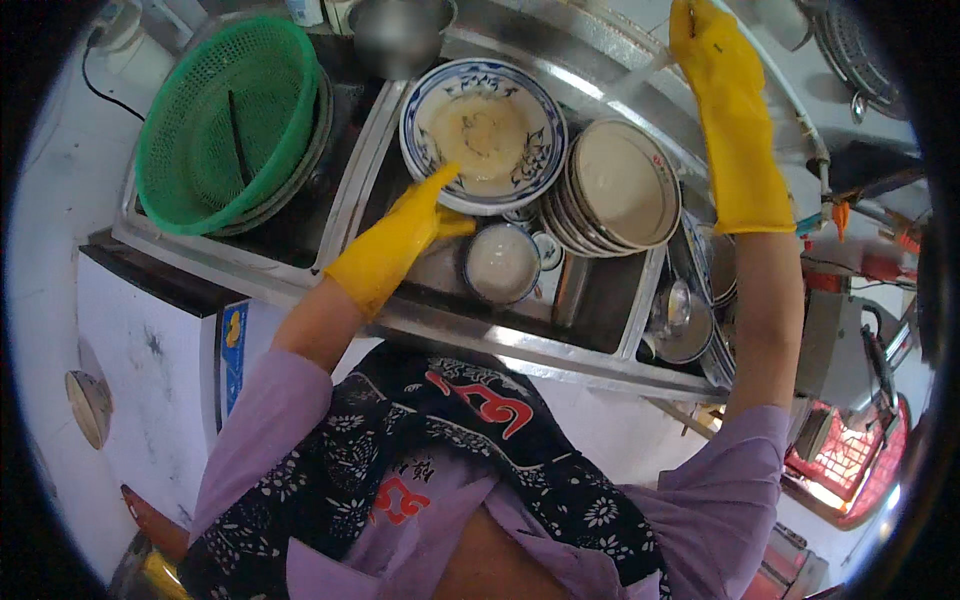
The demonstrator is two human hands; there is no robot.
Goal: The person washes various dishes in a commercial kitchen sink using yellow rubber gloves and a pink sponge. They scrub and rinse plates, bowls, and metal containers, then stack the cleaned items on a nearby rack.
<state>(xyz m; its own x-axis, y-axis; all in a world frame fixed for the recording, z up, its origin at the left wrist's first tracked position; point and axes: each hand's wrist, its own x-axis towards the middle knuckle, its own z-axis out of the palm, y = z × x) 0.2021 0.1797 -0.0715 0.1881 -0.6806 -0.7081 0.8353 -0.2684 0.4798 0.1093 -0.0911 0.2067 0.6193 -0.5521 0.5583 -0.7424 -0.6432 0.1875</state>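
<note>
My left hand (pixel 405 232), in a yellow rubber glove, grips the near rim of a blue-and-white patterned bowl (pixel 517 97). A little cloudy yellowish liquid lies in the bowl. Just below it, a small bowl (pixel 501 262) holds whitish liquid. To the right leans a stack of cream dishes (pixel 626 184) with dark rims. My right hand (pixel 712 45), gloved the same way, is raised at the sink's far right edge, beside a white pipe (pixel 787 94). A pale, blurred streak runs from near that glove toward the sink; what its fingers hold is hidden.
In the left basin (pixel 296 251) a green plastic colander (pixel 195 142) holds a thin dark stick. Behind the divider stands a metal bowl (pixel 397 37). Another bowl (pixel 682 337) with a spoon sits at the right. Metal strainers (pixel 862 60) hang at the upper right.
</note>
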